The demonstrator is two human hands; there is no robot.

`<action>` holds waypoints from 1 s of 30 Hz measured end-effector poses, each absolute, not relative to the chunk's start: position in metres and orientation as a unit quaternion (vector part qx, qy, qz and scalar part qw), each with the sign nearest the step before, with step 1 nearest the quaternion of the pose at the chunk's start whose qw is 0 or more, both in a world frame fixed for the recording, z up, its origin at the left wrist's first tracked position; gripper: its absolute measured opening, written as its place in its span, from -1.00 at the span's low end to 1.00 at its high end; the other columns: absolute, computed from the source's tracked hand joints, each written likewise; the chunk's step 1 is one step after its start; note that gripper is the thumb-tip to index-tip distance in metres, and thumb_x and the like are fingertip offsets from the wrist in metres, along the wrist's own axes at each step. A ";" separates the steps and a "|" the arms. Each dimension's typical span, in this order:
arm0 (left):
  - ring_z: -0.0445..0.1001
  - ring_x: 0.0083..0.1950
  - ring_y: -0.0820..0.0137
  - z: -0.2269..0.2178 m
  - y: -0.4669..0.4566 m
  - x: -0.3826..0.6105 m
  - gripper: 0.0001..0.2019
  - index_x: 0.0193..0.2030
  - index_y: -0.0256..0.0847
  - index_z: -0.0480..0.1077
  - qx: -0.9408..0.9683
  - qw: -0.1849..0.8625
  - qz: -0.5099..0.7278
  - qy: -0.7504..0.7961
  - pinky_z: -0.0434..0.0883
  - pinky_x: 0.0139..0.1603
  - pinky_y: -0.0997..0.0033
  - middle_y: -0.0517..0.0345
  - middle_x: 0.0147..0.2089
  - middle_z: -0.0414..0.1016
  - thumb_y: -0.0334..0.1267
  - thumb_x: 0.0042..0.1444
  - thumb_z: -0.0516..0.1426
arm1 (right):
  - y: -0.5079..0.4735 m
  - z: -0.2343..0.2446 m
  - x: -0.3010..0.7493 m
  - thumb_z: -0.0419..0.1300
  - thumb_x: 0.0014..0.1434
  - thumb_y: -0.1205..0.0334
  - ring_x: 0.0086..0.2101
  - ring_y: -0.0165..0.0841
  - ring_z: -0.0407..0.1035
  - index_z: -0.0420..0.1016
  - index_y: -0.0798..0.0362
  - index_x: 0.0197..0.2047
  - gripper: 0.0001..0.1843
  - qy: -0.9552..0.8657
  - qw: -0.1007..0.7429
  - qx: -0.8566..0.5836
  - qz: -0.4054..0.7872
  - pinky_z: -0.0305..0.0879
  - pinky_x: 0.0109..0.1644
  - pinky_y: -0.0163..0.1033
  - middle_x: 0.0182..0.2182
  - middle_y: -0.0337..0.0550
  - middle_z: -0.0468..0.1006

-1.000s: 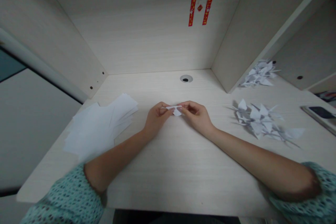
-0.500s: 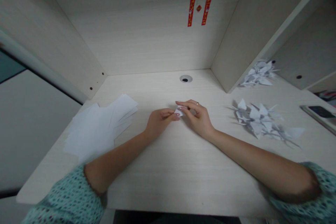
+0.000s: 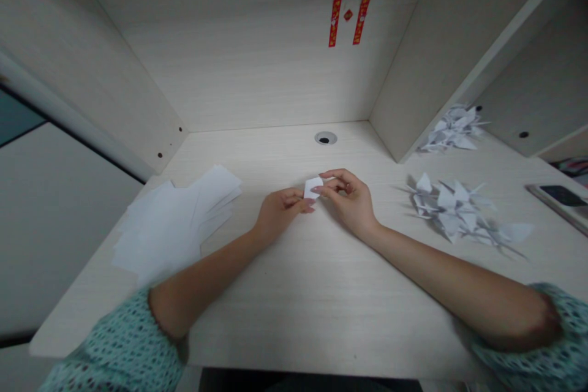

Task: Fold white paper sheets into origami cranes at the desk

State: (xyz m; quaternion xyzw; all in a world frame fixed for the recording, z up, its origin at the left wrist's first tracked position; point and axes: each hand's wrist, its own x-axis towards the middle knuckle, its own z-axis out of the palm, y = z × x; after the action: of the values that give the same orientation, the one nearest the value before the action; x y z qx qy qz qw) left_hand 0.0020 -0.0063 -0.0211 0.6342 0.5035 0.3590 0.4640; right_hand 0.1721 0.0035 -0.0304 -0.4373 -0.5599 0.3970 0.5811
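A small folded piece of white paper (image 3: 313, 186) is held between my two hands above the middle of the desk. My left hand (image 3: 281, 211) pinches its lower left edge with thumb and fingers. On the other side, my right hand (image 3: 351, 202) grips the right edge between thumb and forefinger. Loose white paper sheets (image 3: 165, 220) lie in a fanned stack to the left of my left hand. To the right of my right hand rests a pile of folded paper cranes (image 3: 452, 205).
A second heap of paper cranes (image 3: 454, 128) sits behind the upright divider panel (image 3: 413, 73) on the right. A phone (image 3: 563, 199) lies at the far right. A round cable hole (image 3: 326, 138) is near the back wall, which bears red stickers (image 3: 349, 15).
My right hand has shifted slightly up and right, its fingers moving off the folded paper's top. More of the paper's white face now shows. My left hand has barely moved.
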 end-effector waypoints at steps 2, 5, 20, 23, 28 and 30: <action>0.53 -0.35 0.37 -0.019 -0.007 0.003 -0.68 -0.45 -0.22 0.46 0.647 0.450 0.365 0.496 0.35 -0.27 0.45 0.14 -0.44 0.57 0.01 0.08 0.14 | 0.003 -0.031 0.173 0.36 -0.01 0.14 -0.44 -0.38 0.38 0.59 0.01 -0.22 -0.74 -0.593 0.568 -0.440 0.364 0.27 -0.29 -0.24 -0.44 -0.19 0.60; 0.49 -0.40 0.41 -0.017 -0.005 0.003 -0.65 -0.51 -0.23 0.45 0.641 0.453 0.379 0.489 0.35 -0.27 0.45 0.17 -0.48 0.53 0.01 0.09 0.12 | 0.002 -0.031 0.174 0.27 0.10 0.15 -0.31 -0.32 0.42 0.62 -0.04 -0.17 -0.79 -0.625 0.559 -0.426 0.341 0.31 -0.18 -0.18 -0.28 -0.12 0.63; 0.50 -0.30 0.37 -0.016 -0.003 -0.001 -0.66 -0.39 -0.24 0.47 0.631 0.449 0.435 0.458 0.39 -0.13 0.38 0.12 -0.39 0.55 -0.04 0.18 0.03 | 0.004 -0.033 0.173 0.24 0.13 0.13 -0.16 -0.30 0.39 0.57 -0.11 -0.05 -0.70 -0.621 0.540 -0.352 0.447 0.28 -0.06 -0.15 -0.15 -0.11 0.55; 0.50 -0.28 0.36 -0.015 -0.003 -0.001 -0.67 -0.36 -0.25 0.47 0.634 0.458 0.437 0.443 0.40 -0.12 0.36 0.09 -0.36 0.56 -0.07 0.19 0.02 | 0.005 -0.032 0.174 0.26 0.10 0.12 -0.18 -0.32 0.39 0.57 -0.12 -0.04 -0.68 -0.617 0.537 -0.348 0.459 0.28 -0.05 -0.15 -0.18 -0.12 0.54; 0.50 -0.29 0.40 -0.014 -0.004 0.001 -0.72 -0.34 -0.23 0.43 0.618 0.476 0.448 0.437 0.40 -0.12 0.39 0.14 -0.36 0.54 -0.05 0.16 0.07 | 0.004 -0.029 0.175 0.22 0.13 0.13 -0.16 -0.31 0.38 0.56 -0.14 -0.03 -0.68 -0.626 0.531 -0.331 0.466 0.26 -0.01 -0.13 -0.18 -0.13 0.53; 0.50 -0.30 0.41 -0.014 -0.004 0.001 -0.72 -0.31 -0.23 0.42 0.605 0.487 0.456 0.436 0.39 -0.13 0.40 0.15 -0.35 0.54 -0.04 0.14 0.09 | 0.003 -0.027 0.176 0.22 0.13 0.13 -0.13 -0.29 0.37 0.56 -0.14 -0.02 -0.68 -0.627 0.527 -0.329 0.470 0.25 0.01 -0.11 -0.16 -0.13 0.53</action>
State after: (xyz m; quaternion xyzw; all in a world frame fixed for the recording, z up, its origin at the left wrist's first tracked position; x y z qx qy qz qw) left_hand 0.0013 -0.0038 -0.0145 0.6046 0.4356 0.4555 0.4870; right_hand 0.1756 0.0031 -0.0275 -0.3290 -0.6266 0.4700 0.5274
